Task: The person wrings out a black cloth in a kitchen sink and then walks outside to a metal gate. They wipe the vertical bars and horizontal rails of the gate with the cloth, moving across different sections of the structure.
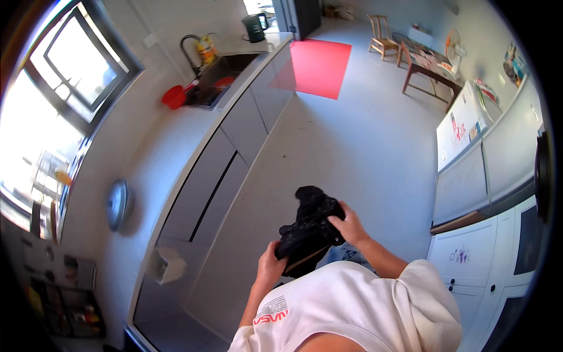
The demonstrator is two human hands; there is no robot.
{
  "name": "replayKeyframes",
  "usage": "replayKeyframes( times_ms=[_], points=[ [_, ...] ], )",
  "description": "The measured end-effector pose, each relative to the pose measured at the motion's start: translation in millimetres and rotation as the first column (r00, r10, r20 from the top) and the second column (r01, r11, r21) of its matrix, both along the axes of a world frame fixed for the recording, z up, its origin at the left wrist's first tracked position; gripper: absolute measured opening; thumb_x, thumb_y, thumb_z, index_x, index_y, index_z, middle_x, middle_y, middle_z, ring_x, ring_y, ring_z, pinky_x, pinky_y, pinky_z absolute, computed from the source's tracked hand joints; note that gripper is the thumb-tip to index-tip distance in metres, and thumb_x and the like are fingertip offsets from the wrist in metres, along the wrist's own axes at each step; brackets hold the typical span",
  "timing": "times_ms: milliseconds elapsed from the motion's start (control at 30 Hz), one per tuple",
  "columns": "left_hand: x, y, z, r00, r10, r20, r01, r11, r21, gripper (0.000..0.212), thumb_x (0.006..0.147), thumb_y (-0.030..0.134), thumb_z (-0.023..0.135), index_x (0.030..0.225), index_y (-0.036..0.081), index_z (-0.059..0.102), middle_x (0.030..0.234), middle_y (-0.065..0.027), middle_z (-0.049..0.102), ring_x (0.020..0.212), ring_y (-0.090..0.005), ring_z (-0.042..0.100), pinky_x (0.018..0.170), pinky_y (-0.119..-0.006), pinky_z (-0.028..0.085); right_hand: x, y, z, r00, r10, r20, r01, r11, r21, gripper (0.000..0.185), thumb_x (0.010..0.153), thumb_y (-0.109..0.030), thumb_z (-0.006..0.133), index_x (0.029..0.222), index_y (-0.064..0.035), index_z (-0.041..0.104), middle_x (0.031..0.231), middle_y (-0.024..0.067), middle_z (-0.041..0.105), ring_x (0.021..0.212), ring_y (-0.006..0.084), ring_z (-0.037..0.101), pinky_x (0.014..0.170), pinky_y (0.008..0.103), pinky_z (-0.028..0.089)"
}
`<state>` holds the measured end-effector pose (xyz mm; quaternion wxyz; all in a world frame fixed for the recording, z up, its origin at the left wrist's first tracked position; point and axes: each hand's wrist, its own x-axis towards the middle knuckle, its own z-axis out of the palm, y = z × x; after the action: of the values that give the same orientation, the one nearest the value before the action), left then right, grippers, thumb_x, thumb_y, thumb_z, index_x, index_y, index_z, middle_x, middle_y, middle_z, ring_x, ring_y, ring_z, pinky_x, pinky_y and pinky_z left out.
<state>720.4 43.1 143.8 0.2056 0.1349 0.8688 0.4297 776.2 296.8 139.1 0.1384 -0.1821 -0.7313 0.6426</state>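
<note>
A bunched black cloth (310,220) with a pale speckled pattern hangs between my hands, low in the middle of the view. My left hand (270,262) grips its lower left edge. The upper right part is pinched by my right hand (349,222), with the thumb on top. Beneath the cloth a dark shape with a thin brown edge shows in part; what it is I cannot tell. A blue and white patterned thing (347,254) shows partly between the cloth and my white shirt.
To the left runs a counter (176,145) with a lidded metal pan (118,204), a red plastic dipper (174,97), a sink (224,72) and an electric kettle (254,28). A red mat (321,68) lies on the floor ahead. White cabinets (466,255) and a chest freezer (462,127) stand at the right.
</note>
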Motion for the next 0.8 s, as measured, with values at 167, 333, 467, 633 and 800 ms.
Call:
replayKeyframes(
  times_ms=[167, 333, 467, 633, 800],
  points=[
    [-90.4, 103.6, -11.0, 0.917, -0.400, 0.013, 0.388, 0.882, -0.267, 0.048, 0.082, 0.021, 0.064, 0.125, 0.005, 0.052, 0.104, -0.0240, 0.065, 0.099, -0.0423, 0.061, 0.083, -0.044, 0.050, -46.8, 101.3, -9.7, 0.990, -0.139, 0.002, 0.138, 0.984, 0.108, 0.033, 0.084, -0.014, 0.066, 0.113, -0.0034, 0.055, 0.097, 0.0167, 0.066, 0.090, 0.0303, 0.065, 0.082, 0.0370, 0.050],
    [-166.3, 236.3, -5.0, 0.878, -0.479, -0.012, 0.465, 0.857, -0.222, 0.047, 0.085, 0.019, 0.059, 0.129, 0.006, 0.050, 0.101, -0.0254, 0.065, 0.098, -0.0436, 0.060, 0.084, -0.046, 0.048, -118.8, 237.7, 25.8, 0.989, -0.138, -0.049, 0.145, 0.881, 0.450, 0.033, 0.081, -0.014, 0.067, 0.112, -0.0060, 0.056, 0.099, 0.0185, 0.064, 0.094, 0.0404, 0.061, 0.078, 0.0409, 0.051],
    [-232.0, 346.7, 14.6, 0.826, -0.561, -0.048, 0.506, 0.777, -0.374, 0.042, 0.094, 0.025, 0.053, 0.131, 0.007, 0.048, 0.100, -0.0245, 0.065, 0.096, -0.0412, 0.061, 0.079, -0.047, 0.050, -170.8, 343.5, 23.2, 0.976, -0.215, 0.018, 0.187, 0.884, 0.429, 0.032, 0.084, -0.014, 0.067, 0.112, -0.0045, 0.056, 0.098, 0.0163, 0.066, 0.089, 0.0317, 0.064, 0.078, 0.0374, 0.051],
    [-320.8, 440.4, 14.8, 0.811, -0.585, -0.018, 0.521, 0.735, -0.433, 0.040, 0.098, 0.024, 0.045, 0.137, 0.013, 0.045, 0.113, -0.0194, 0.063, 0.098, -0.0389, 0.061, 0.082, -0.045, 0.051, -255.3, 417.5, 29.4, 0.959, -0.278, -0.059, 0.284, 0.941, 0.185, 0.026, 0.087, -0.010, 0.065, 0.109, -0.0007, 0.056, 0.090, 0.0105, 0.066, 0.083, 0.0145, 0.060, 0.079, 0.0293, 0.048],
    [-446.2, 515.1, -2.2, 0.802, -0.588, -0.106, 0.563, 0.803, -0.195, 0.057, 0.092, 0.029, 0.057, 0.143, 0.011, 0.038, 0.128, -0.0210, 0.054, 0.111, -0.0377, 0.056, 0.092, -0.042, 0.047, -361.2, 491.1, 64.9, 0.932, -0.330, -0.146, 0.339, 0.940, 0.041, 0.023, 0.085, -0.002, 0.064, 0.106, 0.0001, 0.058, 0.093, 0.0039, 0.065, 0.085, 0.0102, 0.057, 0.080, 0.0267, 0.048]
  ],
)
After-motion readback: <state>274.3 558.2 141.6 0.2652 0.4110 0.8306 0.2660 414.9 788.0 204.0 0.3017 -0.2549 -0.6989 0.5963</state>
